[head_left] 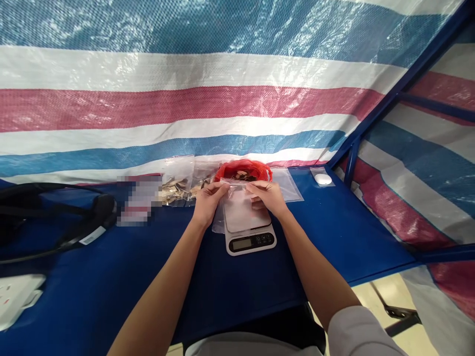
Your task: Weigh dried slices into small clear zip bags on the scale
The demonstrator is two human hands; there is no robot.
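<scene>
Between my two hands hangs a clear zip bag [237, 205], held by its top edge over a white kitchen scale [272, 238]. My left hand [208, 200] pinches the bag's upper left corner. At the upper right part of the same edge, my right hand [270, 196] has thumb and fingers closed on it. No contents show inside this bag. Just behind the hands sits a red plastic bag [264, 170], its mouth open on brownish dried pieces [243, 175]. The scale's display and buttons face me; most of its platform lies behind the clear bag.
Clear bags of dried pieces [174, 190] lie left of the red bag. A flat clear bag [291, 185] and a white mouse-like object [322, 179] are right. Black strapped gear [100, 212] and a white power strip [18, 296] occupy the table's left. Striped sheeting [185, 109] rises behind.
</scene>
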